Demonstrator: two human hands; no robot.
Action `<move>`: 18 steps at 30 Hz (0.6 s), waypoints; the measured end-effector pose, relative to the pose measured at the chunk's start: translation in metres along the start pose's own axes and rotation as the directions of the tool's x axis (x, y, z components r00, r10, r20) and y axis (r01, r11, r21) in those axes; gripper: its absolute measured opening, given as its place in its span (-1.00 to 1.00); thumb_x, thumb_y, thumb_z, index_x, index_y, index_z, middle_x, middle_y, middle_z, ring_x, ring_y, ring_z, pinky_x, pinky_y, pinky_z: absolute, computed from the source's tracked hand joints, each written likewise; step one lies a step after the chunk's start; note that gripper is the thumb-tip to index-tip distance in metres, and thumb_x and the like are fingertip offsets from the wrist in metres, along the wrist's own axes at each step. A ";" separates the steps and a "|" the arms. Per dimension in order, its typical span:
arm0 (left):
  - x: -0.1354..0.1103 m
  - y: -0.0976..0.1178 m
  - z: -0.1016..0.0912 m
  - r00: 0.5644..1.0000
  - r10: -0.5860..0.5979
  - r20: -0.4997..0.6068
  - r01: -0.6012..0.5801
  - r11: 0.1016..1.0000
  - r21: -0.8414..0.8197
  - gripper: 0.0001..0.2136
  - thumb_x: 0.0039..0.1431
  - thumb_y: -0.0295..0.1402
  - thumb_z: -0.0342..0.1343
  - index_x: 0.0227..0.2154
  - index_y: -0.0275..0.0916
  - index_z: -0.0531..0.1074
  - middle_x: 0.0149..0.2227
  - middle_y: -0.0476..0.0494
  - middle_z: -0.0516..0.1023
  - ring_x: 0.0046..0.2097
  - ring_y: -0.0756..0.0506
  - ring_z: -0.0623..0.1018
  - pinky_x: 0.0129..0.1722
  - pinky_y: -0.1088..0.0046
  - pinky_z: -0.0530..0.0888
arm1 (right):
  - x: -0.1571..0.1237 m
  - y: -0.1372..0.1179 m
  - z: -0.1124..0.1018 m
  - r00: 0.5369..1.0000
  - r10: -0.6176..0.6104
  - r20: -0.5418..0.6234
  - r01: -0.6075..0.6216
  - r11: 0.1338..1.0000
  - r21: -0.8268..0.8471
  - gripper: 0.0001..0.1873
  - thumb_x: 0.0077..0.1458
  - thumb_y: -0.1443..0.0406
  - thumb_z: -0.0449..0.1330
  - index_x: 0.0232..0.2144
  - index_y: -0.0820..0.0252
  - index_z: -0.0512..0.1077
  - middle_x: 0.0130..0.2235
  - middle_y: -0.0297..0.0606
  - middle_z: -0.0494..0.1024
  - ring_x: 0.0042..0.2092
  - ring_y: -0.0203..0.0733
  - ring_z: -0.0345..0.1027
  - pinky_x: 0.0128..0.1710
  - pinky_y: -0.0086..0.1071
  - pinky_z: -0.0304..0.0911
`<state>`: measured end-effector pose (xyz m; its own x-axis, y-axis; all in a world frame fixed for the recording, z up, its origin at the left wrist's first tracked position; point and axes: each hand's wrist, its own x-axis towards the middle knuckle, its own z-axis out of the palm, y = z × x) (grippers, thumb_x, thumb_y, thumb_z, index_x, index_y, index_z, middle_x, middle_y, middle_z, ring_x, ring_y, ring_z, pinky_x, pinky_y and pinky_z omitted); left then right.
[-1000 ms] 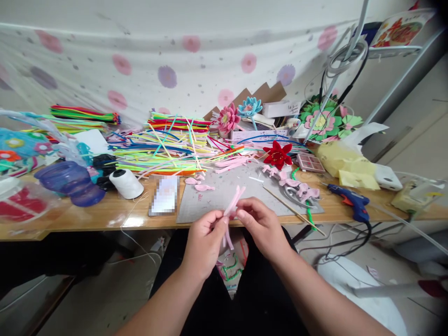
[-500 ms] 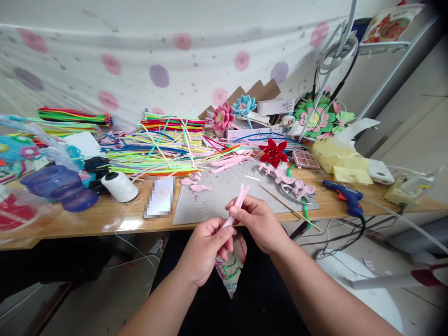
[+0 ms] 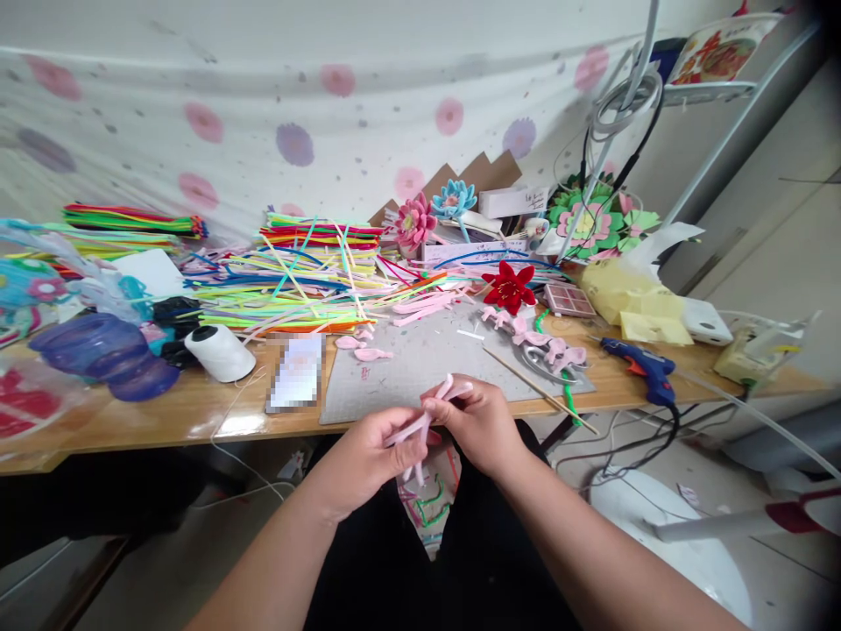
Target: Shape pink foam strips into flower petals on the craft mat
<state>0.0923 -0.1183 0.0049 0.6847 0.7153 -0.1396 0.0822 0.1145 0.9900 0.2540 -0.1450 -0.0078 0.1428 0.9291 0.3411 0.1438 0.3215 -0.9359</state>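
Both my hands meet just in front of the wooden table's near edge. My left hand pinches the lower part of a bent pink pipe cleaner. My right hand grips its upper end, fingers closed round it. The pink strand runs slanted between the two hands, its loose ends hanging below my left fingers. A grey cutting mat lies on the table right behind my hands, with pink petal pieces on it.
A heap of coloured pipe cleaners covers the table's middle. A white thread spool and a purple bowl sit left. A red flower, scissors, a wooden skewer and a blue glue gun lie right.
The pink pipe cleaner has gone from upright to slanted, nearly level. My right hand has dropped and turned over it. My left hand has slid a little left and down.
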 end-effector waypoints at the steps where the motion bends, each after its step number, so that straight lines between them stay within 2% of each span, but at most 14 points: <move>1: 0.002 0.000 0.002 0.999 0.013 -0.046 -0.013 1.000 -0.010 -0.74 0.07 -0.18 0.14 -0.37 -0.32 0.45 -0.37 -0.14 0.54 -0.35 -0.04 0.47 -0.38 0.51 0.34 | -0.001 0.000 0.002 0.998 -0.060 -0.019 0.059 0.996 -0.066 -0.85 -0.04 0.29 0.24 -0.58 0.22 0.46 -0.54 -0.30 0.46 -0.47 -0.29 0.33 -0.45 -0.43 0.20; 3: 0.006 -0.001 0.007 0.989 0.015 -0.144 -0.027 0.996 -0.082 -0.75 0.07 -0.19 0.13 -0.42 -0.33 0.44 -0.46 -0.11 0.51 -0.42 0.00 0.44 -0.42 0.52 0.31 | -0.003 -0.001 0.006 0.984 -0.170 -0.057 0.158 0.973 -0.168 -0.84 0.00 0.31 0.22 -0.59 0.21 0.46 -0.55 -0.30 0.44 -0.46 -0.29 0.33 -0.44 -0.42 0.19; 5: 0.009 -0.005 0.013 0.977 0.010 -0.212 -0.051 0.980 -0.190 -0.80 0.03 -0.24 0.17 -0.46 -0.32 0.42 -0.54 -0.04 0.46 -0.47 0.03 0.41 -0.44 0.54 0.30 | -0.005 -0.001 0.008 0.970 -0.225 -0.094 0.205 0.960 -0.190 -0.83 0.01 0.33 0.20 -0.59 0.20 0.45 -0.54 -0.30 0.43 -0.45 -0.28 0.32 -0.42 -0.41 0.19; 7: 0.010 -0.009 0.018 0.972 0.009 -0.237 -0.075 0.961 -0.268 -0.82 -0.01 -0.29 0.20 -0.51 -0.30 0.39 -0.59 0.01 0.41 -0.50 0.06 0.38 -0.47 0.57 0.27 | -0.005 0.000 0.009 0.976 -0.191 -0.103 0.178 0.976 -0.124 -0.84 0.00 0.32 0.21 -0.59 0.20 0.45 -0.50 -0.29 0.44 -0.42 -0.27 0.34 -0.39 -0.40 0.21; 9: 0.009 -0.012 0.019 0.973 0.006 -0.232 -0.072 0.958 -0.278 -0.83 0.00 -0.31 0.20 -0.54 -0.30 0.37 -0.61 0.05 0.36 -0.55 0.09 0.32 -0.54 0.61 0.20 | -0.005 -0.001 0.008 0.996 -0.064 -0.059 0.066 0.997 0.041 -0.87 -0.02 0.29 0.24 -0.56 0.21 0.46 -0.49 -0.30 0.45 -0.42 -0.28 0.34 -0.39 -0.40 0.23; 12: 0.007 -0.012 0.015 0.986 0.029 -0.167 -0.064 0.976 -0.206 -0.85 0.01 -0.32 0.19 -0.51 -0.30 0.41 -0.59 0.06 0.34 -0.60 0.13 0.23 -0.60 0.61 0.12 | -0.003 -0.004 0.005 0.988 0.130 0.081 -0.149 0.936 0.320 -0.83 -0.06 0.24 0.28 -0.56 0.23 0.47 -0.55 -0.33 0.46 -0.48 -0.31 0.32 -0.42 -0.41 0.23; 14: 0.006 -0.011 0.010 0.993 0.047 -0.104 -0.062 0.987 -0.151 -0.85 0.00 -0.30 0.20 -0.49 -0.29 0.43 -0.56 0.04 0.36 -0.59 0.12 0.24 -0.59 0.60 0.15 | -0.003 -0.007 0.003 0.971 0.182 0.156 -0.232 0.877 0.420 -0.80 -0.09 0.22 0.30 -0.58 0.25 0.47 -0.58 -0.34 0.46 -0.51 -0.34 0.30 -0.44 -0.43 0.22; 16: 0.005 -0.009 0.004 0.997 0.054 -0.051 -0.057 0.996 -0.061 -0.86 0.01 -0.28 0.18 -0.48 -0.26 0.45 -0.53 0.01 0.40 -0.54 0.07 0.32 -0.53 0.56 0.25 | -0.003 -0.008 0.002 0.959 0.202 0.197 -0.270 0.865 0.424 -0.77 -0.09 0.20 0.30 -0.60 0.26 0.46 -0.60 -0.34 0.45 -0.54 -0.35 0.28 -0.47 -0.44 0.21; 18: 0.004 -0.004 -0.004 0.996 0.079 -0.035 -0.074 0.988 0.136 -0.85 0.06 -0.26 0.13 -0.47 -0.23 0.49 -0.45 -0.06 0.49 -0.40 -0.03 0.44 -0.34 0.45 0.35 | -0.003 -0.007 0.002 0.965 0.200 0.167 -0.247 0.910 0.333 -0.78 -0.08 0.21 0.29 -0.59 0.25 0.46 -0.60 -0.33 0.46 -0.54 -0.34 0.29 -0.48 -0.44 0.21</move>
<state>0.0916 -0.1137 0.0002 0.6632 0.7459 -0.0613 0.1291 -0.0333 0.9911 0.2508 -0.1494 -0.0027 0.0027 0.9919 0.1272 -0.2306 0.1244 -0.9651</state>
